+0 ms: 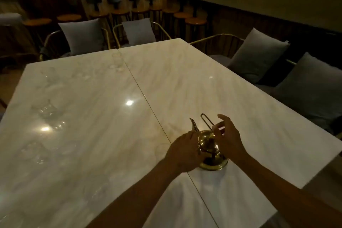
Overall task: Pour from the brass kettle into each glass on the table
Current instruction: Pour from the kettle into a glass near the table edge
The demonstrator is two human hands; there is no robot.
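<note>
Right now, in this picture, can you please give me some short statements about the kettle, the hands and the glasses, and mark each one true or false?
1. The brass kettle stands on the table, not lifted. True.
2. The left hand is far from the kettle, at the table's edge. False: it rests against the kettle's side.
3. The right hand is by the kettle's wire handle, fingers open. True; whether it already touches is unclear.
4. The spout is tipped over a glass and pouring. False: the kettle is upright and nothing is being poured.
5. Clear glasses, such as one glass and a far glass, stand on the left half of the table. True.
</note>
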